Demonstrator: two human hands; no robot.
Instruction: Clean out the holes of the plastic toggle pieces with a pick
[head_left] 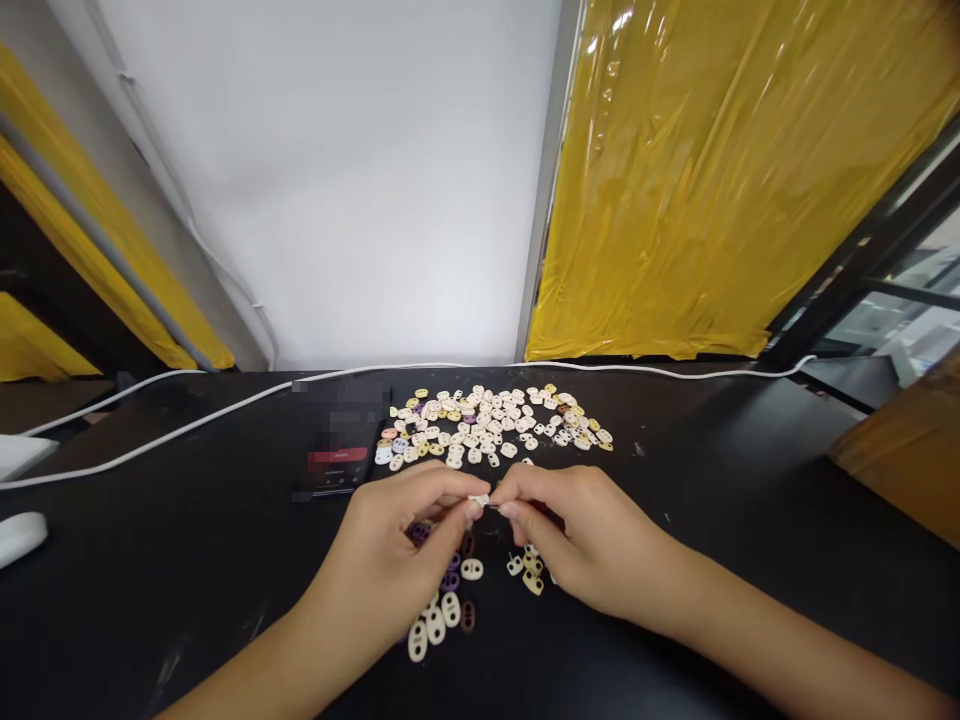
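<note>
Near the middle of the view, my left hand [409,540] pinches a small white piece [478,499] between thumb and index finger. My right hand [581,530] is closed at the right side of that piece, its fingertips on something small and thin that I cannot make out. Beyond both hands lies a wide spread of cream, white and yellow oval pieces [484,425] with holes. Cream ovals [436,626], purple ones [450,580] and brown ones [468,615] lie beside and below my left hand. A few yellowish pieces [532,575] sit by my right hand, partly hidden by it.
A dark phone [341,440] lies on the black table [247,560] left of the spread. A white cable [150,448] runs along the back. At the left edge is a white rounded object [21,538]; a brown box [907,455] stands at the right.
</note>
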